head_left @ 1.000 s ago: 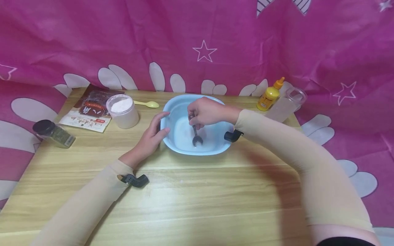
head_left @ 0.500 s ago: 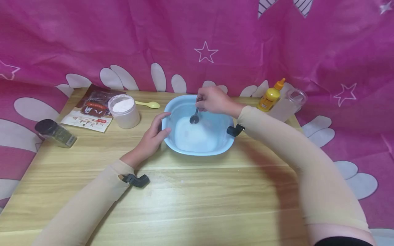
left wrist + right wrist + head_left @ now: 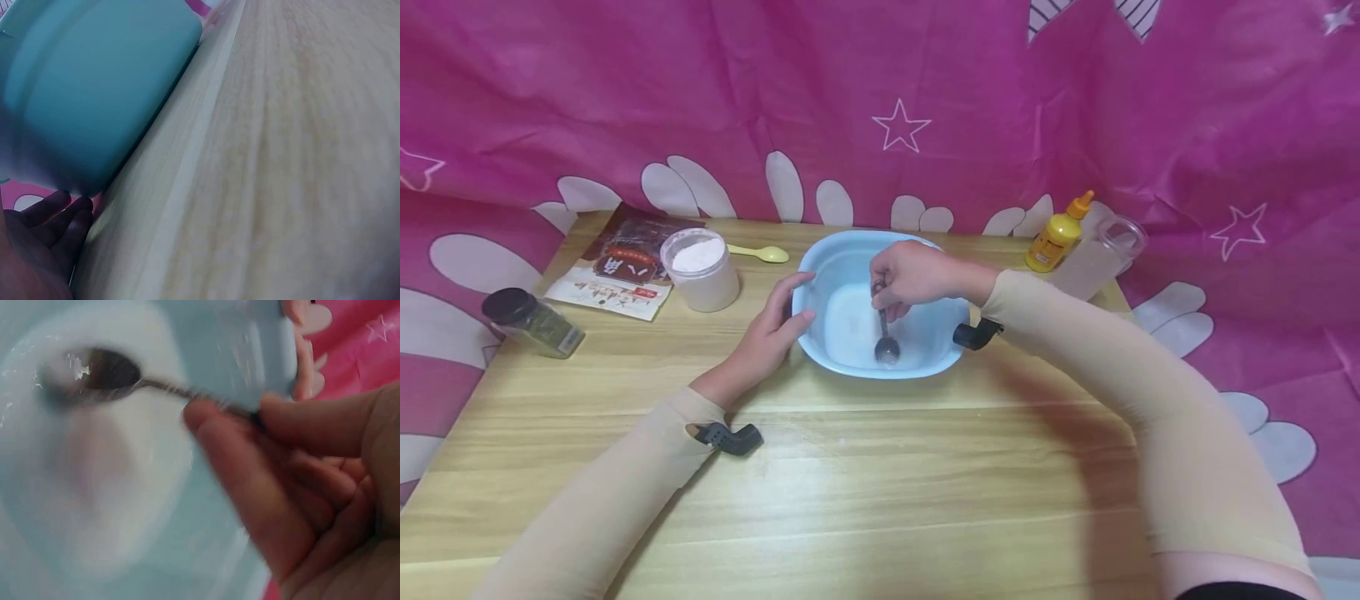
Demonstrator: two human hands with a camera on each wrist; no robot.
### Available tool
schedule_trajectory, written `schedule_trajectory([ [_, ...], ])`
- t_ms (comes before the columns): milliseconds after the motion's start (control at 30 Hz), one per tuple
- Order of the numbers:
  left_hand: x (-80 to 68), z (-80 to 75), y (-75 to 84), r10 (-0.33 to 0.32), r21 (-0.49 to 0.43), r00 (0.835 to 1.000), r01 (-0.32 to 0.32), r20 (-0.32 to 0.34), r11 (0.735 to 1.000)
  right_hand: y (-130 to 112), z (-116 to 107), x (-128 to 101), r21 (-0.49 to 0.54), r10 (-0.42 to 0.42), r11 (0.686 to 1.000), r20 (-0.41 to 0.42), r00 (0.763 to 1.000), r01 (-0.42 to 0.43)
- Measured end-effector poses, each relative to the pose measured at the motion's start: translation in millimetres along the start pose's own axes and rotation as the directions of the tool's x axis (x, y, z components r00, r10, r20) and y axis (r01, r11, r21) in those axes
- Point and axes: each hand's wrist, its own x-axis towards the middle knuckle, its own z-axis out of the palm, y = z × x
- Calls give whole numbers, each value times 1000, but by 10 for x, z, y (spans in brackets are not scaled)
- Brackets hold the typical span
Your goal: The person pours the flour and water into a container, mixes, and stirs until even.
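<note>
A light blue plastic basin (image 3: 820, 275) stands on the wooden table (image 3: 880, 467), with white liquid (image 3: 850, 321) in its bottom. My right hand (image 3: 910, 273) pinches the handle of a metal spoon (image 3: 885, 340) whose bowl dips into the liquid near the front wall; the spoon (image 3: 106, 372) is blurred in the right wrist view. My left hand (image 3: 771, 329) rests against the basin's left outer wall, fingers curled on the rim. The left wrist view has the basin's outside (image 3: 94, 94) and my fingertips (image 3: 50, 215) beside it.
Left of the basin stand a white tub of powder (image 3: 700, 268), a yellow plastic spoon (image 3: 760, 252), a printed packet (image 3: 617, 267) and a dark-capped spice jar (image 3: 531, 323). At the back right are a yellow squeeze bottle (image 3: 1058, 232) and a clear container (image 3: 1101, 250). Pink cloth hangs behind.
The spoon went from the basin's front to its far side, then came back to the front. My left hand stayed on the basin's wall.
</note>
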Motion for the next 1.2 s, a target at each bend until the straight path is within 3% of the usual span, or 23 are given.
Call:
schedule_trajectory([
  [100,3,-1,-8,9,-10,1000,-9,1,1000,-62,118,87,129,-36,991,-17,999,38],
  [200,6,-2,-12,16,-22,1000,-16,5,1000,-106,181,192,170,-69,982,-90,994,84],
  [333,4,1,-15,17,-11,1000,-17,6,1000,-120,185,295,67,-95,991,-227,969,113],
  [467,5,-1,-13,14,10,1000,-14,8,1000,-72,127,326,-30,-79,997,-334,939,73],
  [667,5,-13,-13,10,13,1000,-10,9,1000,36,30,277,-96,-80,994,-397,915,46],
  [800,10,-6,-9,4,13,1000,-5,7,1000,91,-30,166,-224,-103,975,-402,910,11],
  [900,15,0,-5,1,16,1000,-1,6,1000,103,-66,50,-346,-103,937,-385,917,-40],
  [1100,18,-6,-4,-4,15,1000,4,0,1000,30,-77,-167,-465,-50,881,-270,962,-85],
  [1200,11,-13,-14,-3,9,1000,3,-3,1000,-27,-55,-200,-450,-24,891,-168,985,-55],
])
